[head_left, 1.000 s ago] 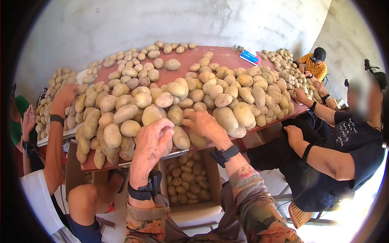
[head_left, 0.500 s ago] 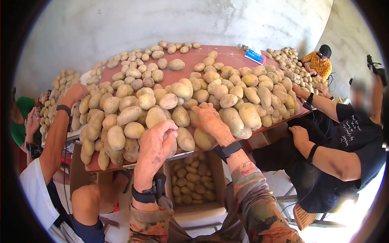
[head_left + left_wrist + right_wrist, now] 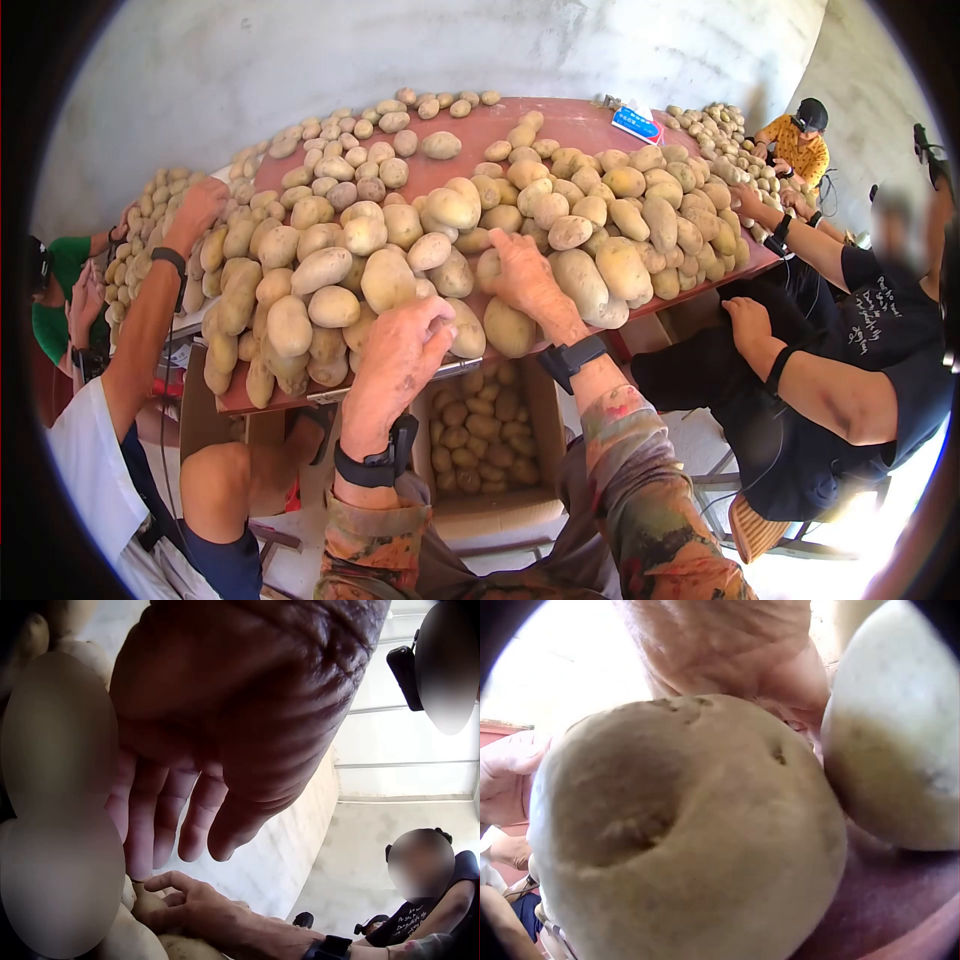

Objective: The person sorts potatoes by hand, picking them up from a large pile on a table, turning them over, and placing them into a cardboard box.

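Observation:
Brown-yellow potatoes (image 3: 387, 280) lie heaped on a red table (image 3: 560, 125) in the head view. At the heap's front edge my left hand (image 3: 395, 350) hovers with fingers loosely bent. In the left wrist view its palm faces the camera and nothing is in it. My right hand (image 3: 530, 280) reaches into the heap, thumb and fingers around a smaller potato (image 3: 488, 268). The left wrist view shows that right hand (image 3: 202, 907) from the side at the potatoes. A large dented potato (image 3: 705, 825) fills the right wrist view and hides the right fingers.
Below the table edge a cardboard box (image 3: 540, 440) holds more potatoes. A blue tissue box (image 3: 638, 125) stands at the back. Another person's arm (image 3: 150, 290) reaches to the heap at left; a person in black (image 3: 850, 340) sits at right, and one in yellow (image 3: 795, 145) works farther back.
My right hand has lifted its fingers slightly farther into the heap, around a small potato. My left hand has stayed close to the front edge. The neighbour's arm at left has shifted slightly.

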A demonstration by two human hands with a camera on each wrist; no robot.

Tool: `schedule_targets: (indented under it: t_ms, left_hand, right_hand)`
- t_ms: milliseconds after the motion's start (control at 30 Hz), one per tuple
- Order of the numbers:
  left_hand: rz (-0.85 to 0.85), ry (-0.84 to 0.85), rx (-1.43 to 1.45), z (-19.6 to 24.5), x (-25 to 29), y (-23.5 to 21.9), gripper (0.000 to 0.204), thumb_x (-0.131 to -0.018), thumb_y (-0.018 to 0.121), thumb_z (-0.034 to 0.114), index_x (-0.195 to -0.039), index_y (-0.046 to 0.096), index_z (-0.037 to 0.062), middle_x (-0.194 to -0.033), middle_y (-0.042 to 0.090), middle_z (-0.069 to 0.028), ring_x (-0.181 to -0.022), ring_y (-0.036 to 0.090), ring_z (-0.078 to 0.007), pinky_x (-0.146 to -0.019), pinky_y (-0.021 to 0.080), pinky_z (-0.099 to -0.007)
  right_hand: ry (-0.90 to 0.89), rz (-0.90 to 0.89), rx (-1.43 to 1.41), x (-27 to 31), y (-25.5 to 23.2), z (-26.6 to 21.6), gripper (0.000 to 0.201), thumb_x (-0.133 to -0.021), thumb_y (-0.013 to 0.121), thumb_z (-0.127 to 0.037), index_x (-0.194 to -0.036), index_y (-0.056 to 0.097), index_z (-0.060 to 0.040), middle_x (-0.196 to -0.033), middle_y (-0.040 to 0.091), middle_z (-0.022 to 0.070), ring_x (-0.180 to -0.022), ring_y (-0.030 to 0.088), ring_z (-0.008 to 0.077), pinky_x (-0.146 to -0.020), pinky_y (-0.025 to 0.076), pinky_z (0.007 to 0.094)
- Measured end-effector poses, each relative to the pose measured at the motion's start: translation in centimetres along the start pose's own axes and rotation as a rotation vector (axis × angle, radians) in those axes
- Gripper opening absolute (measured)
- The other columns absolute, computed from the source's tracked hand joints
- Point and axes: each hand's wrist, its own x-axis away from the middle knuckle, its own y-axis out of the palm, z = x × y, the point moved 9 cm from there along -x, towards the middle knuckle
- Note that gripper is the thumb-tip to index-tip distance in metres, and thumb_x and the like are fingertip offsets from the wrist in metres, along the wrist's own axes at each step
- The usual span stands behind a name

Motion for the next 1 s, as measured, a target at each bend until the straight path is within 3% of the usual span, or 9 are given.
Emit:
schedule_targets:
  t_ms: [167, 267, 367, 500, 600, 700, 833, 933, 1000]
  left_hand:
    - [-0.014, -0.021, 0.001, -0.4, -0.1, 0.0, 0.017, -0.086, 0.065, 0.013, -0.100, 0.063, 0.0024, -0.083, 0.066, -0.0168, -0.079, 0.065, -0.0342, -0.072, 0.050, -0.0416]
    - [-0.011, -0.011, -0.016, -0.3, -0.2, -0.1, 0.021, -0.086, 0.065, 0.012, -0.102, 0.065, 0.0007, -0.084, 0.068, -0.0175, -0.077, 0.066, -0.0330, -0.073, 0.052, -0.0388]
    - [-0.007, 0.013, -0.031, -0.4, -0.3, 0.1, 0.020, -0.085, 0.065, 0.012, -0.101, 0.064, -0.0001, -0.084, 0.068, -0.0187, -0.079, 0.066, -0.0353, -0.073, 0.051, -0.0399]
    - [-0.018, -0.001, -0.018, -0.3, -0.3, 0.1, 0.020, -0.085, 0.065, 0.012, -0.100, 0.064, -0.0008, -0.084, 0.067, -0.0197, -0.081, 0.065, -0.0367, -0.074, 0.051, -0.0416]
    - [0.014, 0.047, -0.046, -0.4, -0.2, 0.2, 0.020, -0.085, 0.064, 0.013, -0.100, 0.064, -0.0007, -0.083, 0.066, -0.0198, -0.081, 0.064, -0.0370, -0.073, 0.050, -0.0429]
    - [0.033, 0.059, -0.045, -0.4, 0.0, 0.2, 0.020, -0.085, 0.064, 0.013, -0.099, 0.063, -0.0002, -0.082, 0.066, -0.0194, -0.080, 0.064, -0.0370, -0.073, 0.049, -0.0434]
    - [0.016, 0.051, -0.088, -0.2, 0.0, 0.4, 0.020, -0.085, 0.064, 0.014, -0.100, 0.063, 0.0007, -0.082, 0.065, -0.0185, -0.080, 0.063, -0.0365, -0.072, 0.049, -0.0432]
    - [0.018, 0.075, -0.114, -0.4, 0.0, 0.8, 0.020, -0.085, 0.065, 0.014, -0.099, 0.063, 0.0014, -0.082, 0.064, -0.0174, -0.080, 0.063, -0.0359, -0.072, 0.048, -0.0436]
    - [0.009, 0.080, -0.112, -0.4, 0.0, 0.8, 0.019, -0.085, 0.065, 0.014, -0.099, 0.062, 0.0018, -0.083, 0.064, -0.0168, -0.080, 0.063, -0.0357, -0.072, 0.048, -0.0441]
  right_hand:
    - [0.079, 0.073, -0.259, 0.0, -3.8, 0.1, 0.045, -0.071, 0.076, -0.015, -0.114, 0.063, -0.0090, -0.106, 0.066, 0.0120, -0.100, 0.063, 0.0265, -0.090, 0.049, 0.0366]
    - [0.223, -0.211, -0.615, 1.4, -4.2, -0.9, 0.044, -0.071, 0.078, -0.015, -0.112, 0.064, -0.0082, -0.103, 0.065, 0.0066, -0.101, 0.059, 0.0197, -0.090, 0.048, 0.0340]
    - [-0.057, -0.405, -0.846, 2.9, -4.0, -4.2, 0.043, -0.071, 0.081, -0.015, -0.111, 0.065, -0.0068, -0.098, 0.065, 0.0026, -0.093, 0.058, 0.0133, -0.086, 0.048, 0.0303]
    - [-0.125, -0.685, -0.789, 6.8, -3.4, -8.0, 0.042, -0.070, 0.082, -0.017, -0.108, 0.068, -0.0069, -0.098, 0.069, 0.0050, -0.093, 0.062, 0.0154, -0.083, 0.050, 0.0320]
    - [-0.227, -0.983, -0.513, 9.7, -1.3, -9.0, 0.047, -0.075, 0.080, -0.026, -0.115, 0.067, -0.0046, -0.091, 0.068, 0.0052, -0.090, 0.062, 0.0138, -0.083, 0.049, 0.0286]
    - [-0.111, -0.994, -0.534, 10.4, -0.7, -8.1, 0.041, -0.079, 0.079, -0.027, -0.113, 0.068, -0.0060, -0.088, 0.069, 0.0052, -0.087, 0.063, 0.0145, -0.081, 0.050, 0.0295]
    - [0.019, -0.375, -0.475, 6.3, -5.0, -5.0, 0.031, -0.082, 0.075, -0.015, -0.109, 0.066, -0.0029, -0.096, 0.071, 0.0097, -0.090, 0.067, 0.0205, -0.081, 0.052, 0.0351]
    - [-0.136, 0.370, 0.019, 5.1, -10.6, -3.1, 0.033, -0.076, 0.072, -0.008, -0.108, 0.064, -0.0032, -0.098, 0.065, 0.0142, -0.095, 0.063, 0.0325, -0.081, 0.051, 0.0427]
    - [-0.108, 0.456, 0.187, 4.7, -11.8, -1.7, 0.040, -0.074, 0.072, -0.007, -0.113, 0.062, -0.0039, -0.104, 0.061, 0.0152, -0.100, 0.058, 0.0364, -0.084, 0.049, 0.0458]
